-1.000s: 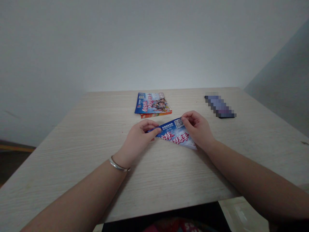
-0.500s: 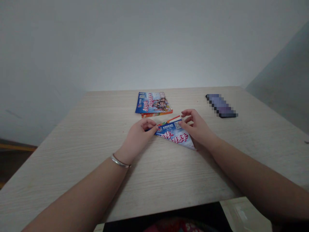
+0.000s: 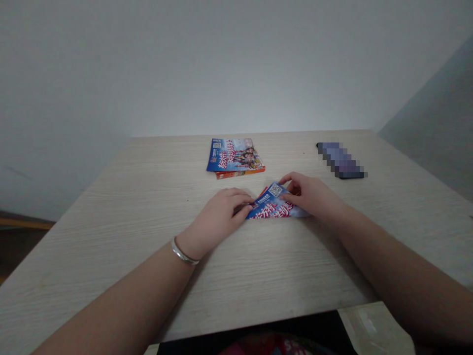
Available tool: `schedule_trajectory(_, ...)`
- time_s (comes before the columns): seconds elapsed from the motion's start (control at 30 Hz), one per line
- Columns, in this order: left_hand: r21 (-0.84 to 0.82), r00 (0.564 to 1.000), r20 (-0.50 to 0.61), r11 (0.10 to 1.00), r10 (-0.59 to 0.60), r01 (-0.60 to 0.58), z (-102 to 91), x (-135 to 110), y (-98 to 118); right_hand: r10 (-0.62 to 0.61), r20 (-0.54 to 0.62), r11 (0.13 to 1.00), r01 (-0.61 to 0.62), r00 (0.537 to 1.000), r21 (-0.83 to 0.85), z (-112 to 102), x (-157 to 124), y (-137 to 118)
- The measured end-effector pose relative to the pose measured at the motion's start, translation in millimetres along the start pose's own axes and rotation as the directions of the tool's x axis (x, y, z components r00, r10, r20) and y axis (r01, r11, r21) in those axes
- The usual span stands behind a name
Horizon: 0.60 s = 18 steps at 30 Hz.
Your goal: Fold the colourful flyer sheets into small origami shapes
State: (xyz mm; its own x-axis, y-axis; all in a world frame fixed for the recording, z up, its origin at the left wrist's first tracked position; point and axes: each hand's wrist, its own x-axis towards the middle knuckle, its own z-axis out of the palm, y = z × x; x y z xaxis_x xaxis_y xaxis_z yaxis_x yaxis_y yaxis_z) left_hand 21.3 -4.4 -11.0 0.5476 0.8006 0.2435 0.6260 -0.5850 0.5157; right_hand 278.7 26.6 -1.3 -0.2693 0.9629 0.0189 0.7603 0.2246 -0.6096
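Note:
A blue printed leaflet [image 3: 269, 204], folded into a rough triangle, lies between my hands with its folded edge toward me. White-and-red lettering and a QR code show on its face, and a sliver of orange peeks out at the back. My left hand [image 3: 227, 212], a silver bangle at its wrist, pinches the leaflet's left corner between thumb and fingers. On the right side, my right hand [image 3: 306, 195] grips the paper with the thumb on top and the fingers curled behind. The leaflet's far right corner is partly covered by that hand.
Beyond my hands lies a small stack of leaflets [image 3: 236, 155], blue on top with orange beneath. A phone [image 3: 340, 160], its screen pixelated, rests at the back right of the pale wooden table [image 3: 148, 197]. A white wall [image 3: 236, 64] stands behind the table.
The folded leaflet has turned so its long edge runs nearly level across in front of me. Both hands have shifted slightly right with it, still holding on.

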Motion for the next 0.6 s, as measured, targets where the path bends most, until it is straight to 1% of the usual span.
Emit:
schedule_trajectory(0.07, 0.025, 0.997, 0.07, 0.999, 0.033, -0.034, -1.3, -1, 5, 0.012, 0.022, 0.996, -0.01, 1.0, -0.092, -5, 0, 1)
schedule_trajectory(0.13, 0.055, 0.99, 0.128, 0.997, 0.051, -0.058, -2.3, -1, 7, -0.009, 0.019, 0.989, 0.012, 1.0, -0.15, -7, 1, 1)
schedule_trajectory(0.23, 0.079, 0.986, 0.159, 0.994, 0.057, -0.07, -1.9, -2, 6, -0.039, -0.008, 0.976, 0.037, 0.999, -0.216, -3, 3, 2)
schedule_trajectory(0.3, 0.092, 0.987, 0.143, 0.992, 0.07, -0.083, -0.1, -2, 3, -0.029, -0.037, 0.965, 0.018, 0.999, -0.262, 1, 4, 2)
schedule_trajectory(0.37, 0.128, 0.993, 0.093, 0.988, 0.077, -0.089, 2.4, -2, -1, -0.005, -0.07, 0.95, -0.017, 0.998, -0.311, 4, 6, 2)
schedule_trajectory(0.43, 0.189, 0.998, 0.036, 0.98, 0.058, -0.064, 5.3, -2, -3, 0.027, -0.098, 0.936, -0.06, 0.995, -0.347, 5, 7, 1)
schedule_trajectory(0.5, 0.252, 1.0, 0.001, 0.968, 0.019, -0.019, 7.8, -1, -4, 0.045, -0.109, 0.937, -0.079, 0.993, -0.341, 7, 8, 1)
schedule_trajectory(0.57, 0.289, 1.0, 0.013, 0.957, 0.021, -0.023, 9.1, -1, -3, 0.033, -0.105, 0.951, -0.063, 0.994, -0.301, 7, 7, 1)
schedule_trajectory(0.6, 0.299, 0.998, 0.037, 0.953, 0.044, -0.053, 9.0, -1, -3, 0.013, -0.101, 0.956, -0.042, 0.995, -0.29, 8, 7, 1)
